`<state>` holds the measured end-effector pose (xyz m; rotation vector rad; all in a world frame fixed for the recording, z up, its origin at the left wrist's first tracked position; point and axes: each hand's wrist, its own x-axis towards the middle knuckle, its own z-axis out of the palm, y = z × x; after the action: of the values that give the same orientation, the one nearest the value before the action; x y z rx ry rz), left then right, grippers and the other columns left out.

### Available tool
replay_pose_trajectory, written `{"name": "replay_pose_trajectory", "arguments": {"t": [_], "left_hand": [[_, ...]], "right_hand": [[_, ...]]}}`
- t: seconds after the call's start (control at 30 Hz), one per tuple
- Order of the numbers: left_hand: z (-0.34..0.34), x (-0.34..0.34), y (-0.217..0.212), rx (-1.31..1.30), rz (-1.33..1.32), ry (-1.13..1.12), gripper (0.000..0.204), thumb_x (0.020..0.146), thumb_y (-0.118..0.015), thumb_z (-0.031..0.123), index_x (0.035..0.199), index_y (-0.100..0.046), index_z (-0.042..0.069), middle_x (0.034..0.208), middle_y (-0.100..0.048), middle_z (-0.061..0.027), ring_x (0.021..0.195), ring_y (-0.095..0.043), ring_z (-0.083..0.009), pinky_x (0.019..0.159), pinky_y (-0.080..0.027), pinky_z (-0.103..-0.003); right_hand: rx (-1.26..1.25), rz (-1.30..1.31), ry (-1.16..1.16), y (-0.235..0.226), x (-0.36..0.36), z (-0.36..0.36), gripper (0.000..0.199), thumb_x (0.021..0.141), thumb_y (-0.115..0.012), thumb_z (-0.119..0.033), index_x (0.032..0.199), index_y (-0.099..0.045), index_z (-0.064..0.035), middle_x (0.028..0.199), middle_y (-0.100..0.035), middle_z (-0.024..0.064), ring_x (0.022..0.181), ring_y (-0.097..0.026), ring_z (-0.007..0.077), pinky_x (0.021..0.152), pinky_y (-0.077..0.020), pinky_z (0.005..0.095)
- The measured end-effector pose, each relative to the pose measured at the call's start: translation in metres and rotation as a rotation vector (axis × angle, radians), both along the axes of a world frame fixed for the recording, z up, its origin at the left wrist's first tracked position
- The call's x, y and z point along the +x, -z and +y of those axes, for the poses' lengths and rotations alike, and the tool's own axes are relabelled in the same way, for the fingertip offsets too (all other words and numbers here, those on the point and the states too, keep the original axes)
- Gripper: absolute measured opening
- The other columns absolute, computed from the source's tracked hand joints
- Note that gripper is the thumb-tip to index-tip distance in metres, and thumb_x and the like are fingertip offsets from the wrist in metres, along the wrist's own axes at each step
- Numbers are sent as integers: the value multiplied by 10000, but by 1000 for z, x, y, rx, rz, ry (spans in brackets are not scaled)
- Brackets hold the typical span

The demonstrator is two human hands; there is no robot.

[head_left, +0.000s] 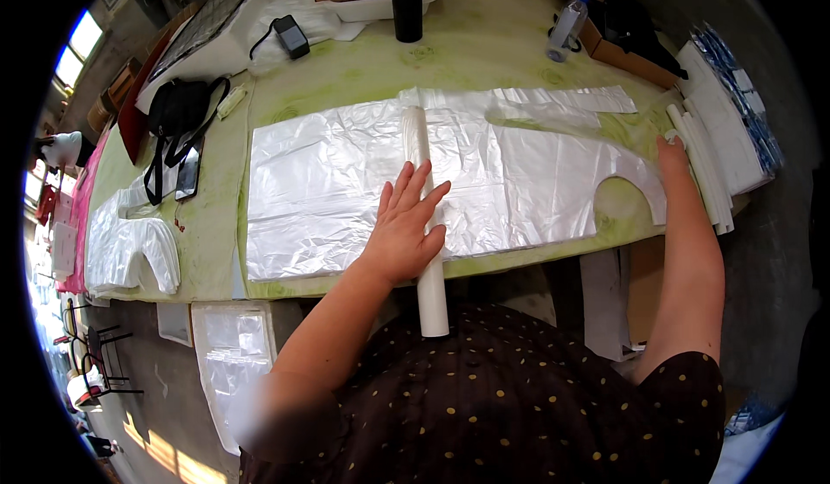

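A long, shiny translucent plastic bag sheet [328, 190] lies flat and creased on the table, with handle-like cutouts at its right end. Across its middle rests a white tube [435, 302], whose near end sticks out past the table edge. My left hand [406, 229] lies on this tube, fingers spread, palm down. At the far right, my right hand [672, 151] is by the bag's handle end, beside several white rolls [705, 168]. Its fingers look curled in, with a bit of white at their tips; what they grip is too small to make out.
A black bag [177, 108] and a phone [188, 173] lie left, near a folded plastic bag [134, 246]. A black cylinder [406, 4] stands at the back. A water bottle [566, 27] and cardboard box [627, 56] are back right, near stacked blue-white packs [726, 103].
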<state>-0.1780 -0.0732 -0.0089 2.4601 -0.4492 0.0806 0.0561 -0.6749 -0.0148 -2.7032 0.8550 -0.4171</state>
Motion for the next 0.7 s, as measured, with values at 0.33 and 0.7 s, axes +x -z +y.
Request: {"name": "replay_pose_trajectory", "arguments": {"t": [0.33,0.7], "left_hand": [[8,-2,2,14,-17,-20,612,887,-590,215,1489,-502,140,1689,-191,-143,1570,-107,-369,1245,-114,-548],[5,2,10,49,-61,-24,624,893,-584,259,1497,-479,148,1665,-232,-156,1560,-131,-378,1242,-133,-555]], "right_hand": [[-142,-162,-1076,-10,-122,327,525,859,-729,-455,1350,-650,-287,1642,-250,181,1503,-186,470,1204,-170,624],[-208,-306,-1189,-6,-97,461,774,899,-676,-360,1561,-360,-112,1651,-304,77,1533,-201,379,1196,-161,664]]}}
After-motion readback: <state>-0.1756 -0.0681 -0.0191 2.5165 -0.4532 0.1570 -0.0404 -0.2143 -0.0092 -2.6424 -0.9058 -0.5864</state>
